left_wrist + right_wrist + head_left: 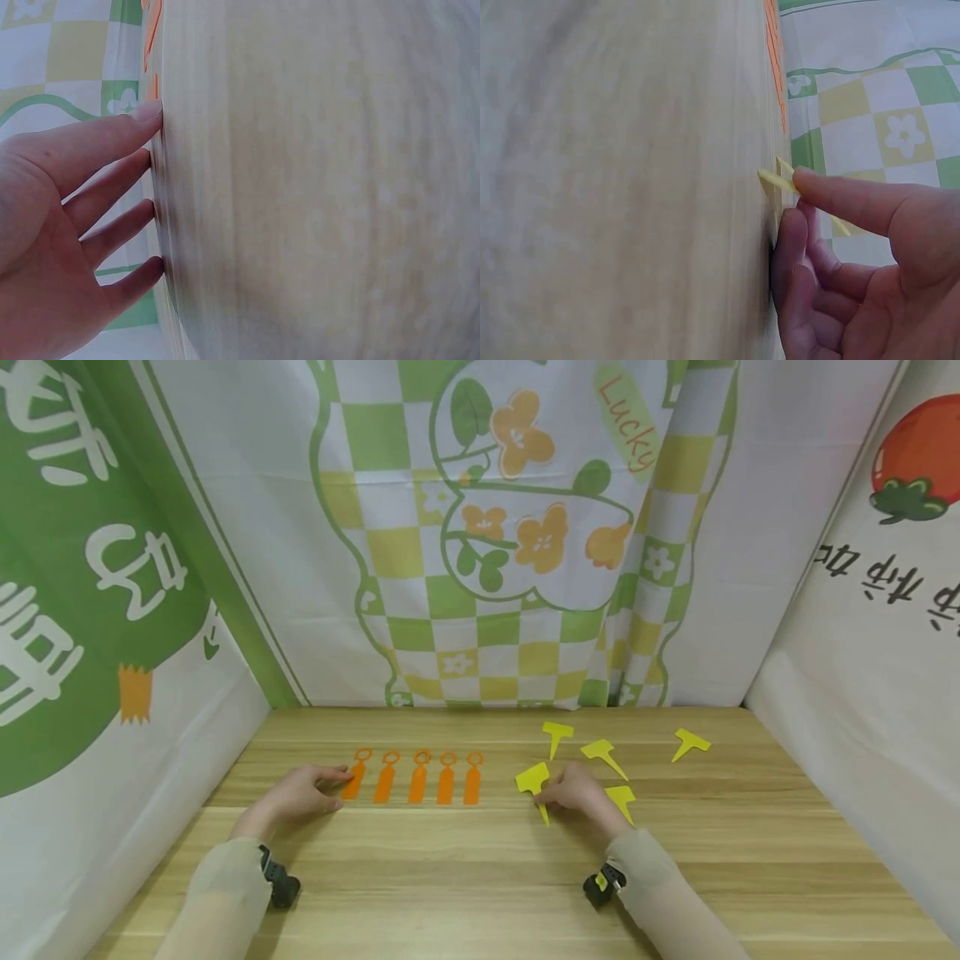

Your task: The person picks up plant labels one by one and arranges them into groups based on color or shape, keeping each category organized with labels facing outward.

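Several flat orange tags with ring tops stand in a row on the table, left of centre in the head view. My left hand rests at the leftmost orange tag, fingertips on its edge; in the left wrist view its fingers are spread and fairly straight. Between thumb and fingers my right hand pinches a yellow T-shaped plant label, its pointed stem toward me. From the right wrist, this label appears edge-on, tilted at the tabletop. Another yellow label lies partly hidden behind the right wrist.
Beyond the right hand lie more yellow T-shaped labels: one upright in view, one slanted, and one farther right. The wooden table meets a patterned cloth at the back, with printed cloths on both sides.
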Motion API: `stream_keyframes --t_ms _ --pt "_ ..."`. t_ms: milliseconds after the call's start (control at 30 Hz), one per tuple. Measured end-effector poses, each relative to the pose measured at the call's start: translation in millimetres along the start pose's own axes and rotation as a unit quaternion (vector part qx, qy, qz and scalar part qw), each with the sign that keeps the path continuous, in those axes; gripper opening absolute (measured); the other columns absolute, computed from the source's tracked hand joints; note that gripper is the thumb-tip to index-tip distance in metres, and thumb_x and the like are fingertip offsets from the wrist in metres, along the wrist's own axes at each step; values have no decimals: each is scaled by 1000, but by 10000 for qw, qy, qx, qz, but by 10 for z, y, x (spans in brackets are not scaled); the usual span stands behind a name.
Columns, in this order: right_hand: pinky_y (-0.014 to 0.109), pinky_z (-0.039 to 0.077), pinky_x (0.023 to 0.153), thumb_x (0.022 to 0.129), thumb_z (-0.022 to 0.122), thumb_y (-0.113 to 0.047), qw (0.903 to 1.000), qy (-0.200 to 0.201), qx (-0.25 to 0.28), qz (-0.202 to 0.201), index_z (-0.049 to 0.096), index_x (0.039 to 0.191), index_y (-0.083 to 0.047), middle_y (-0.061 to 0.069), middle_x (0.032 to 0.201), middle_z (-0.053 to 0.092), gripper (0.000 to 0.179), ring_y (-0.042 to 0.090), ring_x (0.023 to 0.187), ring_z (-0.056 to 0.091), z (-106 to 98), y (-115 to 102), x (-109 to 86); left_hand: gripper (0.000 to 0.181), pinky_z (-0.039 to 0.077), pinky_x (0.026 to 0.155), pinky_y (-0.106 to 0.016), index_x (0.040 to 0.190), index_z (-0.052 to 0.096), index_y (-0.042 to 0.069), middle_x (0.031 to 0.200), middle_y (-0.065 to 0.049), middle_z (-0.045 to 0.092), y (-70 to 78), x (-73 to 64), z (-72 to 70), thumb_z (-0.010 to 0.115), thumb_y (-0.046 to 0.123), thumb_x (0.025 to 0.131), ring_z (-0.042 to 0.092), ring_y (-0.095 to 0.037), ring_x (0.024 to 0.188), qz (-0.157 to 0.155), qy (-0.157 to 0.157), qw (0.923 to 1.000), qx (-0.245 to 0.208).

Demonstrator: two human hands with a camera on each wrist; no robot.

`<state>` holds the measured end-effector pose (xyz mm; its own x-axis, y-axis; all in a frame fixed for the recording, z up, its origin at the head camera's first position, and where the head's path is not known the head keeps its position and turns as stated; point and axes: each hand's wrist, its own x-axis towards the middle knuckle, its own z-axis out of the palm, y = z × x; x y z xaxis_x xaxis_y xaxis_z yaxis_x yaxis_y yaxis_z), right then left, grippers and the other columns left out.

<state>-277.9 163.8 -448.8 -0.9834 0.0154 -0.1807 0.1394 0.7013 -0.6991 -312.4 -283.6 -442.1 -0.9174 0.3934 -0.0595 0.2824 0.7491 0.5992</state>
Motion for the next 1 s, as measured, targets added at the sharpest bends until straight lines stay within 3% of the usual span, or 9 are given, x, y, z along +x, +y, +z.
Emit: stream_keyframes --t_ms 267,567,767,1000 --pt "18 39 51 76 78 -18 9990 -97 429 -101 65 59 -8 -4 55 56 24 7 52 51 -3 8 -38 52 21 108 -65 128 58 2 144 -20 43 6 -6 -8 73 12 79 27 -49 135 -23 -21 10000 -37" --pt "17 42 52 78 77 -16 9967 -230 766 155 74 77 -3 -4 58 61 13 6 54 53 2 -21 -60 51 23 107 -65 127 58 1 143 -21 43 0 -3 -14 73 12 80 29 -49 134 38 -61 10000 8" --pt "17 48 55 78 77 -14 9943 -268 1000 237 74 89 1 -1 69 68 19 4 56 59 32 -44 -65 52 24 108 -64 128 58 2 144 -20 43 -13 2 -9 73 12 79 30 -48 134 37 -78 10000 -37" --pt "18 52 58 80 74 -9 9847 -640 1602 258 71 96 6 4 71 71 22 5 60 64 86 -75 -84 51 25 107 -64 127 59 2 143 -21 44 -33 12 -10 73 12 80 31 -48 134 71 -71 9999 -5"
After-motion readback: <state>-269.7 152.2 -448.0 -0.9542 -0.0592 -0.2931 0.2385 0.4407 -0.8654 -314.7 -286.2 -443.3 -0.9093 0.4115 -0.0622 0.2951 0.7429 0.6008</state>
